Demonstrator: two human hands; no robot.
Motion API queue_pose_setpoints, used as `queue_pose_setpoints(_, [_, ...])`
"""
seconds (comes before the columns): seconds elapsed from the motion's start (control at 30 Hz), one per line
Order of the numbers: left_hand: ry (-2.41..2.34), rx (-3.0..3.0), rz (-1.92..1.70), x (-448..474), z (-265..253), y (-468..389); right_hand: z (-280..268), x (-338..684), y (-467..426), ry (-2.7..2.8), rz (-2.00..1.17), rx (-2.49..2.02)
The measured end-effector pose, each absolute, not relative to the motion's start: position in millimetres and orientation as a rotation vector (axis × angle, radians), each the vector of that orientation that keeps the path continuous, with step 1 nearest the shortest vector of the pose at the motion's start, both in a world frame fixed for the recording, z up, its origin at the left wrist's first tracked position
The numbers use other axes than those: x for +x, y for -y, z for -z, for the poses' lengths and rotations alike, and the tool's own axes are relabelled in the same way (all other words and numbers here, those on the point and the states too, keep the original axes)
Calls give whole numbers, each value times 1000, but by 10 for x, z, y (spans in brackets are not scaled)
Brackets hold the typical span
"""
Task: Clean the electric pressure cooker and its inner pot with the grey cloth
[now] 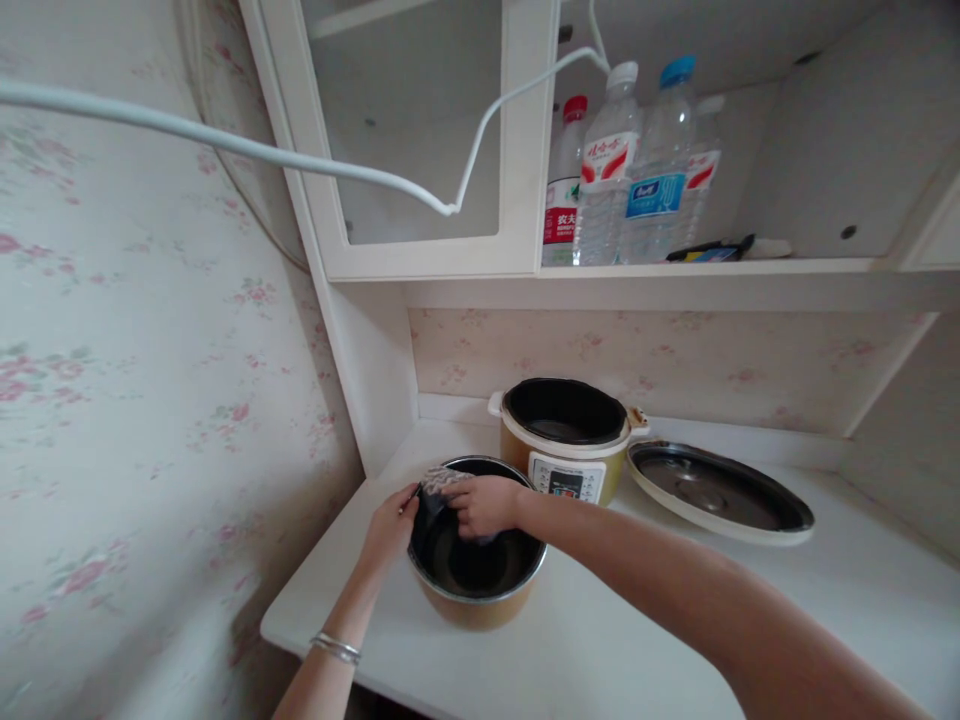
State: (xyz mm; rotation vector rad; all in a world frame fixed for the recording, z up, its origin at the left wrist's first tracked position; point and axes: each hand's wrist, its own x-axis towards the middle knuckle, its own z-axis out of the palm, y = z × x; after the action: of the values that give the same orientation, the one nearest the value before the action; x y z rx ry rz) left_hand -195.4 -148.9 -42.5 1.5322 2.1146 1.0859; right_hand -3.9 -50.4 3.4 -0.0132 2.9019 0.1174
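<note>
A round inner pot point(480, 606), black inside and golden outside, stands on the white counter. The fingers of my left hand point(391, 522) are closed on its left rim. My right hand point(486, 504) reaches over the pot from the right, its fingers pressing a grey-and-white patterned cloth point(442, 482) against the inside wall at the far left. Part of the cloth is hidden behind my right hand. Just behind the pot sits the golden electric cooker point(517, 440), its top uncovered and its control panel facing me.
The cooker's round lid point(720, 488) lies upside down at the right. Above, a cabinet shelf point(720, 267) holds several plastic bottles point(611, 170). A white cable point(300, 160) crosses overhead. A floral wall point(150, 400) bounds the left; the counter's edge point(390, 690) runs in front.
</note>
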Motion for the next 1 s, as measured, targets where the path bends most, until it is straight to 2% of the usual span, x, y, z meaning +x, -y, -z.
queue_pose_setpoints(0.13, [-2115,1608,-1050,-1926,380,1510,-96,-206,486,-2902,-178,-221])
queue_pose_setpoints(0.37, [-2135,1607,-1049,-1935,400,1527,-190,-83,591,-2800,-418,471])
queue_pose_setpoints(0.63, [-2204,1480,-1047,-1873,393,1531,-353,51,859,-2563,-101,743])
queue_pose_setpoints(0.7, [-2190,1472,-1083,-1863,410,1538,-354,5,906,-2569,139,785])
queue_pose_setpoints(0.73, [-2173,1467,-1112,-1861,424,1541,-334,-31,935,-2587,364,866])
queue_pose_setpoints(0.87, [-2091,1446,-1242,-1857,491,1546,-140,-268,1070,-2439,1496,1349])
queue_pose_setpoints(1.0, [-2093,1422,-1257,-1859,505,1549,22,-577,1064,-2278,1954,1561])
